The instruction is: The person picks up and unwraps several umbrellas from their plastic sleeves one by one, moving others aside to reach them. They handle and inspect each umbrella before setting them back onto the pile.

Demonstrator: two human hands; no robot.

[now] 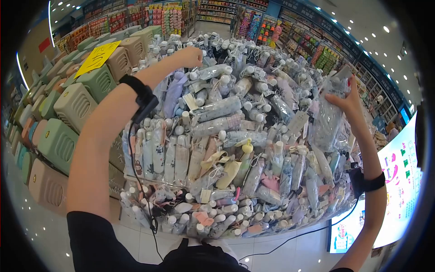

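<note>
A large heap of folding umbrellas (217,110) in clear plastic sleeves lies before me, many with white handle ends and wrist cords. My left hand (191,57) is at the far left part of the heap, its fingers curled down; what they hold, if anything, is hidden. At the right side, my right hand (348,99) grips a crumpled clear plastic bag (330,120), thumb on the near face. The bag hangs over the heap's right edge, and its contents are hard to make out. A lavender umbrella (174,94) lies below my left forearm.
Green, beige and pink ridged plastic cases (74,106) are stacked on the left, under a yellow sign (97,59). A lit display panel (394,181) stands at right. Black cables run from both wrist straps. Stocked shelves (317,50) line the back.
</note>
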